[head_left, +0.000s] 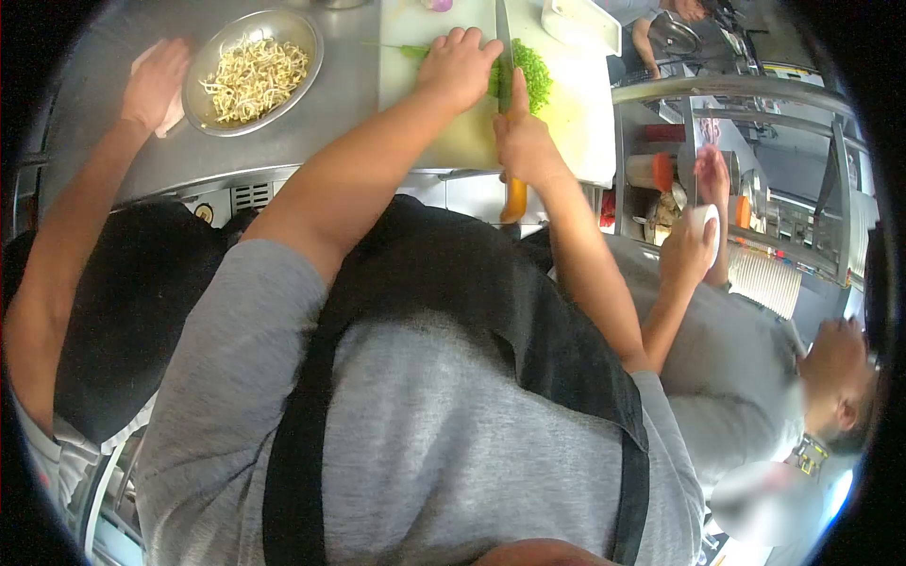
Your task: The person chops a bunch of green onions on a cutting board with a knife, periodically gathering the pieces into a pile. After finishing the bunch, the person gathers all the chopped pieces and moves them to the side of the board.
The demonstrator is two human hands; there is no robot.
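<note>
My right hand (526,141) is closed on a knife with a yellow-orange handle (514,200), its index finger stretched along the blade (503,57). My left hand (460,68) presses down on green onions (406,50) just left of the blade, fingers curled. The stalks are mostly hidden beneath it. A pile of finely chopped green onion (531,77) lies on the white cutting board (587,132), to the right of the blade. A purple-and-white piece, perhaps an onion or shallot (438,4), sits at the board's far edge.
A metal bowl of bean sprouts (316,58) stands on the steel counter (311,141) at left. Another person's hand (159,85) rests on a cloth beside it. A white container (604,36) is at the board's far right. Another person at right holds something white (703,226) near a metal rack (727,90).
</note>
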